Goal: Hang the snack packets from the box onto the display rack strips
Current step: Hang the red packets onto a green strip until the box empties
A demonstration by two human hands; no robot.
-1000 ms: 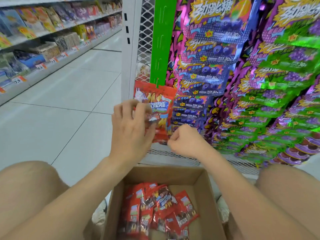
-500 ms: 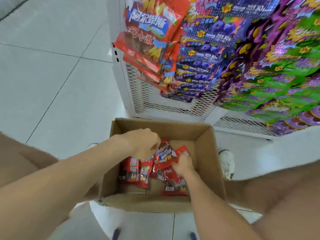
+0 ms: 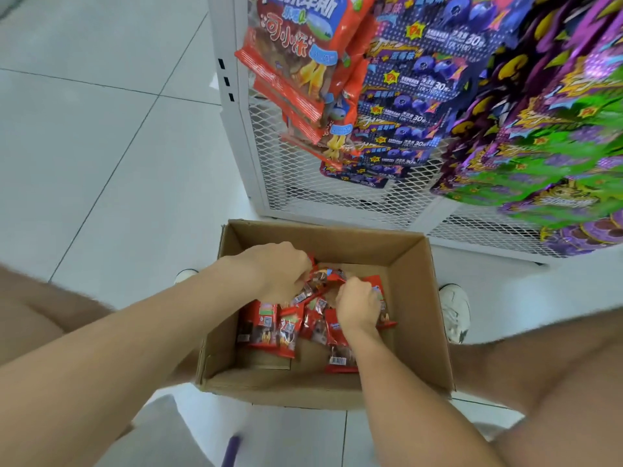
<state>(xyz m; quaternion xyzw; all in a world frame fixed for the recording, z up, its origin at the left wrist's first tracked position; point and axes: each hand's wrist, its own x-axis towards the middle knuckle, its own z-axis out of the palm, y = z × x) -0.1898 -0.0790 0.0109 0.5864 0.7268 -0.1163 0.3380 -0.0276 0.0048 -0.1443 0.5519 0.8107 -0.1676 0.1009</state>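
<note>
Both arms reach down between the knees, into the cardboard box on the floor. The left hand is knuckles-up at the top of the pile, fingers curled tight onto the red snack packets. The right hand is close beside it, also clenched, grabbing into the same pile, with its fingertips buried out of sight. The packets lie loose on the box bottom, backs up on several. A barcode shows plainly on the nearest one, small square codes on others; the print is too small to read. A white shoe sits just right of the box on the pale floor tiles. Beyond the box stands the white mesh rack. Hanging on it at left are the hung red packets, carrying big white Chinese characters on a blue panel. Next along come the blue packets, overlapping downward, each marked "30" beside a yellow star badge. Furthest right are the green and purple packets, their lettering blurred
</note>
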